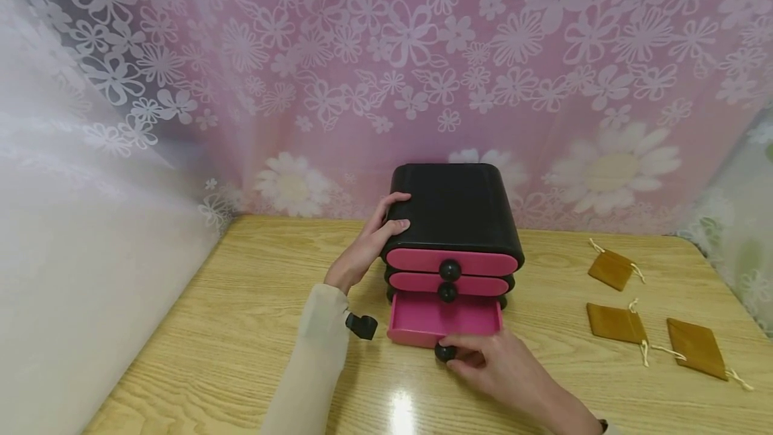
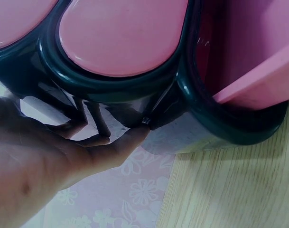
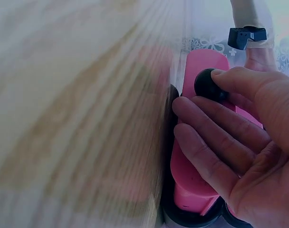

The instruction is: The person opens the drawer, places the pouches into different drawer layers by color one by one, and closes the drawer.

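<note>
A small black chest of drawers [image 1: 453, 203] with pink drawer fronts stands on the table, its two upper drawers closed. The bottom drawer [image 1: 410, 337] is pulled out, and its bare pink floor shows in the head view. My right hand [image 1: 507, 364] pinches the round black knob [image 1: 445, 353] of that drawer between thumb and index finger. In the right wrist view the other fingers [image 3: 206, 156] extend below the knob [image 3: 208, 84], along the drawer front. My left hand [image 1: 365, 244] rests against the chest's left side, its fingertips [image 2: 140, 135] touching the glossy black wall.
Three brown drawstring pouches, an upper one [image 1: 611, 269], a middle one [image 1: 616, 323] and a right one [image 1: 697, 348], lie on the wooden table [image 1: 241, 327] right of the chest. A flowered pink curtain [image 1: 362, 86] hangs close behind the chest.
</note>
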Motion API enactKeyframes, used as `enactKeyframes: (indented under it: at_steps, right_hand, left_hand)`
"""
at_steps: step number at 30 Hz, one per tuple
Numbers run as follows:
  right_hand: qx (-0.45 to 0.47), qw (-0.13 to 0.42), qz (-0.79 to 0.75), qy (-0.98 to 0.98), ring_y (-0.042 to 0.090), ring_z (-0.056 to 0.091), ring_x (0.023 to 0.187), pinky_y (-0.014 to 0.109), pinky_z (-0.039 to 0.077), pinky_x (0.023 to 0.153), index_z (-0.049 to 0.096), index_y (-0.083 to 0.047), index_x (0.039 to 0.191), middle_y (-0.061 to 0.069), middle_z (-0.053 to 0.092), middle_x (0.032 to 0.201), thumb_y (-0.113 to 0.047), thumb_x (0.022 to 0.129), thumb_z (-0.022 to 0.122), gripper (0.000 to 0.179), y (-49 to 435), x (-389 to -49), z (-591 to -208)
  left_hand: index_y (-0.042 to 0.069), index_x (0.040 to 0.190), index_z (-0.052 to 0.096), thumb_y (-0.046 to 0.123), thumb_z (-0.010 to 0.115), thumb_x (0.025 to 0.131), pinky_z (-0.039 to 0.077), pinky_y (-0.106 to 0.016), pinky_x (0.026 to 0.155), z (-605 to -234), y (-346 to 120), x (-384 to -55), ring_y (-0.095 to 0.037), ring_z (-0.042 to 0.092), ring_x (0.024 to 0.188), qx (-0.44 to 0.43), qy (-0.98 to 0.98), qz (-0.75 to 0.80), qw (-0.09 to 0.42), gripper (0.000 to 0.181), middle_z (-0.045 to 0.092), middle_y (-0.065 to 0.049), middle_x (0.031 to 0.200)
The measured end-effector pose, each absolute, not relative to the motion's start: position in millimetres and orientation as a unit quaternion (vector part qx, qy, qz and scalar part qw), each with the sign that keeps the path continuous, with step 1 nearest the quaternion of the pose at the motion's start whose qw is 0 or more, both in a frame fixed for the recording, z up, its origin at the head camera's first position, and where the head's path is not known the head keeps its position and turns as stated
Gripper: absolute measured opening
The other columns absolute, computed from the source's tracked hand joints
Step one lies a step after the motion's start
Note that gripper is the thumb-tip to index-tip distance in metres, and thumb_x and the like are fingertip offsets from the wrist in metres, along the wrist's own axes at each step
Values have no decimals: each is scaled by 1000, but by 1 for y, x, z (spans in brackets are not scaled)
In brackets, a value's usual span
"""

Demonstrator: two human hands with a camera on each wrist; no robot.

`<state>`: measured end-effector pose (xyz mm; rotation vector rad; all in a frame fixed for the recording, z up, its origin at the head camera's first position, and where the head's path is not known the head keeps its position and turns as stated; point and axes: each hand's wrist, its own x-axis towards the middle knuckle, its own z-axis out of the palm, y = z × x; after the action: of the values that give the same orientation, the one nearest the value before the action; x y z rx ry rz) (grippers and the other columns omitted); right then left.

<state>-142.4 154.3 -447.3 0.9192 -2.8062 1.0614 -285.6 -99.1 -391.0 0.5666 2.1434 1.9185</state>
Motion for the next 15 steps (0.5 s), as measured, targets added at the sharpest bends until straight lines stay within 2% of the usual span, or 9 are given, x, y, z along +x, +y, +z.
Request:
enactKeyframes:
  at_steps: [8,15]
  right_hand:
    - [285,-45,338,-896,-9,65,81,21,58,71,77,-25,113,-13,77,96,-24,90,78,23,157,-137,-446]
    - [296,-41,326,-897,-8,67,82,22,59,72,77,-23,114,-7,78,101,-17,88,79,26,158,-133,-447]
  left_hand:
    - [44,147,41,33,52,104,30,-57,122,-391,-99,-285,-26,46,144,190,729,649,104,46,18,10,166]
    - [44,147,41,33,52,104,30,-57,122,-392,-99,-286,-26,46,143,191,729,649,101,47,18,9,167]
